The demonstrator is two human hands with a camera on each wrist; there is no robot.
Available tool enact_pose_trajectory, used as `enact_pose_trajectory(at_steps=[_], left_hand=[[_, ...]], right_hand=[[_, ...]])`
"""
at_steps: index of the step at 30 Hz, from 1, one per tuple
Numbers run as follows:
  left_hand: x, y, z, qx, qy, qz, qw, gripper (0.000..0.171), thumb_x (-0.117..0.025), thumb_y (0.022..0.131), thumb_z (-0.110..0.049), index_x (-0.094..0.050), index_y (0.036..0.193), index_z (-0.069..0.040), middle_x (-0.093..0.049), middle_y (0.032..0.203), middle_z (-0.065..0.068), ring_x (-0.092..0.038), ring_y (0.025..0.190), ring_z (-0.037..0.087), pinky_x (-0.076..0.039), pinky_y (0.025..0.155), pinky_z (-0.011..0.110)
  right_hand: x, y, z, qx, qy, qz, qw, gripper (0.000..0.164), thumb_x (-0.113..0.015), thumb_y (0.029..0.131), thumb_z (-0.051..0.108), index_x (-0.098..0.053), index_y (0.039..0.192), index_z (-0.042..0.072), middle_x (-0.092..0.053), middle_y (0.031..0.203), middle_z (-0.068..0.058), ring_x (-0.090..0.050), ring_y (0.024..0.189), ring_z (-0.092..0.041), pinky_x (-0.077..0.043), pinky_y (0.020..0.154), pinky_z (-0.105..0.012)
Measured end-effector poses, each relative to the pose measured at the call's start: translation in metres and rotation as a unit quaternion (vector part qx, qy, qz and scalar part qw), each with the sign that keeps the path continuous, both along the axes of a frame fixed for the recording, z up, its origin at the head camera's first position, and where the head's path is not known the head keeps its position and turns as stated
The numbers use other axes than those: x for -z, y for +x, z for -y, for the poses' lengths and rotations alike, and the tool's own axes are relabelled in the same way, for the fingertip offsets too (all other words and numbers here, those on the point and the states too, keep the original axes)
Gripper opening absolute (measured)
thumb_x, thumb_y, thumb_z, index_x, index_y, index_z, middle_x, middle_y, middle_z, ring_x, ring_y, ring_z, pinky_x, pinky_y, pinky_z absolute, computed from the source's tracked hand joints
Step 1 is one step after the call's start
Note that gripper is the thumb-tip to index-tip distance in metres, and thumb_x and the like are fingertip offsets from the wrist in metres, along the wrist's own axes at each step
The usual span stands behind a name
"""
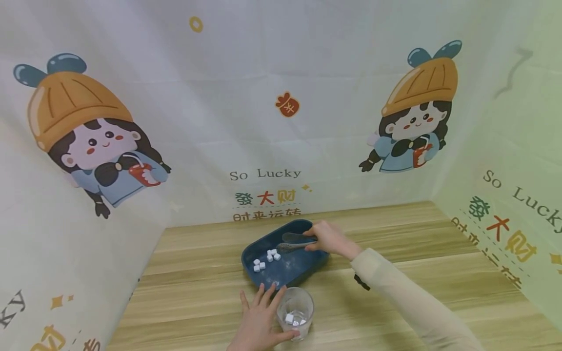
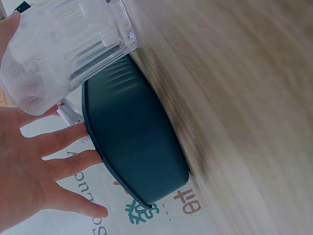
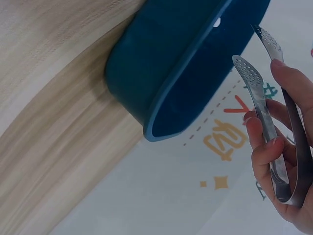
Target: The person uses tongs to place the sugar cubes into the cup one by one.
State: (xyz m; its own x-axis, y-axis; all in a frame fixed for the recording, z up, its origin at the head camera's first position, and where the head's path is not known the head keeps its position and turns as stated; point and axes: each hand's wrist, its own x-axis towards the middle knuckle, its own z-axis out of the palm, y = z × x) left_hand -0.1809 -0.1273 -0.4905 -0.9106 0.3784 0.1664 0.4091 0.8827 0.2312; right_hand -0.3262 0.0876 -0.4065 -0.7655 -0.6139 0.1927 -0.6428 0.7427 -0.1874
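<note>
A dark blue tray point(image 1: 300, 265) lies on the table with several small white cubes point(image 1: 260, 266) in two groups inside. In the head view my right hand point(image 1: 331, 239) is over its right side and holds metal tongs point(image 3: 266, 122). The tongs' perforated tips stand apart with nothing between them. My left hand point(image 1: 259, 321) has its fingers spread; fingertips touch the tray's near rim in the left wrist view. The thumb lies against a clear ribbed cup point(image 2: 63, 44). This cup stands upright in front of the tray, with a few white cubes point(image 1: 290, 319) at its bottom.
A wood-grain table point(image 1: 197, 292) bears the tray and cup. Printed cloth point(image 1: 281, 141) hangs behind the table and along both sides. Partly hidden under the right sleeve is a small black object point(image 1: 362, 282).
</note>
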Motion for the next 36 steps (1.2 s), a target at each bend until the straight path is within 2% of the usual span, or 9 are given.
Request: enact_pose_trajectory(at_steps=[6,12,19,28,36], left_hand=[[0.001,0.0,-0.001,-0.002,0.003,0.003,1.0,0.094,-0.052,0.064,-0.075,-0.034,0.138,-0.02,-0.042,0.137,0.015,-0.034,0.125,0.045,-0.016,0.087,0.077],[0.002,0.0,-0.001,-0.003,0.001,-0.003,1.0,0.094,-0.054,0.063,-0.074,-0.034,0.138,-0.02,-0.043,0.136,0.015,-0.035,0.125,0.044,-0.016,0.087,0.076],[0.002,-0.001,0.0,0.001,0.001,-0.006,1.0,0.094,-0.053,0.064,-0.074,-0.033,0.138,-0.019,-0.042,0.136,0.015,-0.034,0.125,0.045,-0.016,0.086,0.077],[0.001,-0.001,0.001,0.002,0.008,0.003,1.0,0.094,-0.053,0.065,-0.074,-0.034,0.138,-0.019,-0.042,0.136,0.016,-0.034,0.124,0.046,-0.015,0.086,0.077],[0.0,-0.003,0.002,0.001,0.006,0.023,0.9997,0.093,-0.052,0.065,-0.074,-0.032,0.139,-0.02,-0.04,0.137,0.015,-0.033,0.125,0.046,-0.014,0.087,0.077]], right_hand=[[0.008,-0.004,0.006,-0.003,0.028,-0.014,0.999,0.04,-0.071,0.073,0.033,-0.068,0.104,0.008,-0.068,0.094,-0.005,-0.061,0.074,-0.017,-0.048,0.06,-0.025],[0.018,-0.008,0.013,0.011,0.026,-0.005,1.0,0.036,-0.072,0.072,0.03,-0.068,0.102,0.008,-0.068,0.096,-0.005,-0.064,0.085,-0.019,-0.051,0.071,-0.03],[0.022,-0.009,0.02,0.016,0.021,0.017,0.999,0.032,-0.073,0.072,0.026,-0.069,0.099,0.007,-0.068,0.096,-0.006,-0.063,0.087,-0.021,-0.052,0.071,-0.032],[0.021,-0.007,0.028,0.033,0.041,0.034,0.998,0.034,-0.072,0.074,0.026,-0.068,0.101,0.007,-0.066,0.099,-0.006,-0.062,0.089,-0.022,-0.052,0.073,-0.034],[0.026,-0.008,0.034,0.05,0.061,0.025,0.997,0.033,-0.073,0.073,0.028,-0.068,0.099,0.008,-0.068,0.099,-0.003,-0.064,0.087,-0.018,-0.053,0.07,-0.031]])
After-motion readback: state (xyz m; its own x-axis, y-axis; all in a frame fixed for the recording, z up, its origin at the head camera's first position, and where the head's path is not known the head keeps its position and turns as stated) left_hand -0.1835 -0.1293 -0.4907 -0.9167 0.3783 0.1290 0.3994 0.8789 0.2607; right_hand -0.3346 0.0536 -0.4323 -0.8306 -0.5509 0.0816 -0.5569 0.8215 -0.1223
